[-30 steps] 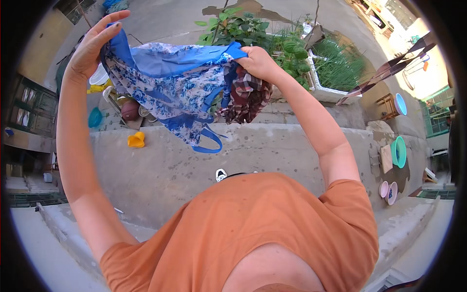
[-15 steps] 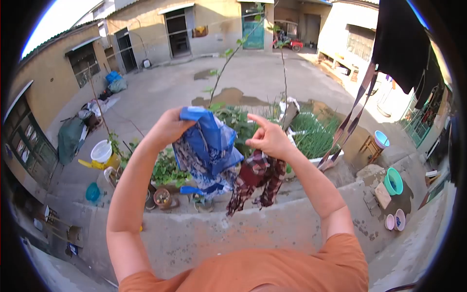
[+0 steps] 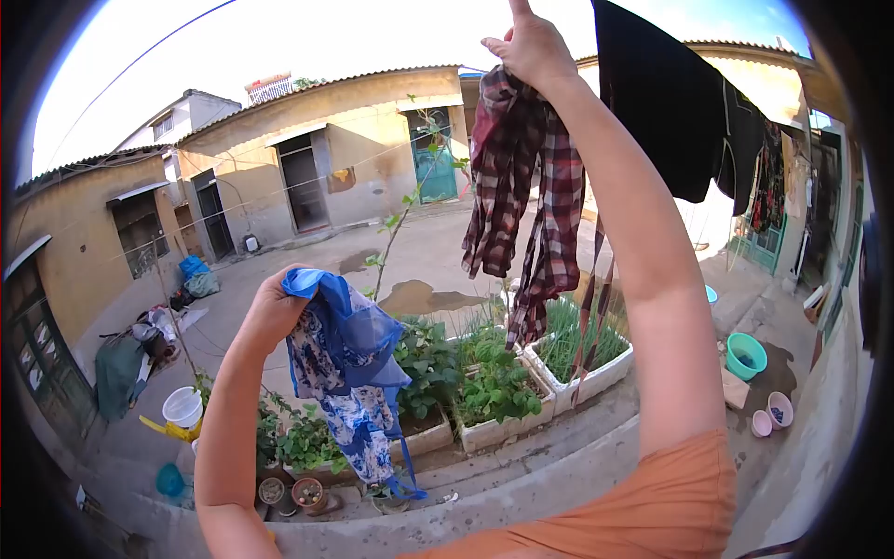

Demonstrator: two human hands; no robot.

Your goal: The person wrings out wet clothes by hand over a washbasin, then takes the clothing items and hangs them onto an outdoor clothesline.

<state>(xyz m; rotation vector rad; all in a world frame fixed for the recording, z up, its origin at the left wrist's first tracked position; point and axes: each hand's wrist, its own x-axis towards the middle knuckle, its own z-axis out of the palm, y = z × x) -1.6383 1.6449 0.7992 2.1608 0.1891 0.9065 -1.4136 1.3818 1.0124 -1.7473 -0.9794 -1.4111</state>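
Observation:
My left hand [image 3: 273, 306] is closed on the edge of a blue floral garment [image 3: 349, 373] with a strap, which hangs crumpled in front of the plants. High up, near the top of the view, my right hand [image 3: 537, 48] has its index finger pointing up and thumb out. Its other fingers are curled, and from them hangs a dark red and white plaid garment [image 3: 555, 210] in long strips. A black cloth [image 3: 663, 102] hangs just to the right of that hand.
Planters [image 3: 507, 427] with leafy plants line a ledge in front of me. Thin lines cross the yard, and a tall stem [image 3: 396, 233] rises mid-view. A green basin [image 3: 746, 354] and pink bowls [image 3: 779, 408] sit at the right; a white bucket [image 3: 183, 407] stands left.
My right hand has risen with the plaid garment, which now hangs at full length. My left hand with the blue garment has moved lower and to the left in view. The camera has tilted up.

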